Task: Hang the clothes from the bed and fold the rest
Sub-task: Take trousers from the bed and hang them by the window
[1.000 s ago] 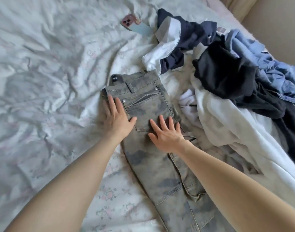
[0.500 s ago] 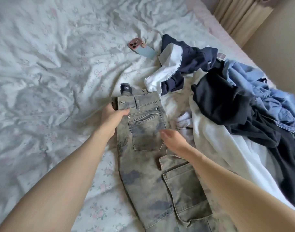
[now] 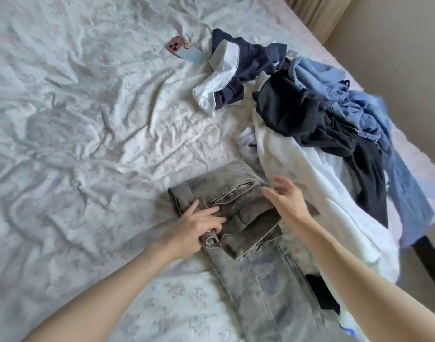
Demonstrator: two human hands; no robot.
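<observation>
1. You are partway through folding one garment: the grey camouflage trousers [image 3: 238, 218] lie on the bed sheet [image 3: 88, 144] in front of you, their top part doubled back over the legs, which run on unfolded toward you.
2. Your left hand [image 3: 199, 227] rests on the folded part with fingers spread across the cloth; at the near corner it seems to pin the waistband, though I cannot tell if the thumb grips it.
3. Your right hand [image 3: 286, 199] hovers loosely open at the fold's right edge, holding nothing.
4. Left to do — nearly everything. The clothes pile [image 3: 322, 134] on your right is unsorted: navy-and-white, black, white and blue denim pieces, none visibly hung or folded.
5. No readable writing — a phone [image 3: 184, 51] shows no legible mark.
</observation>
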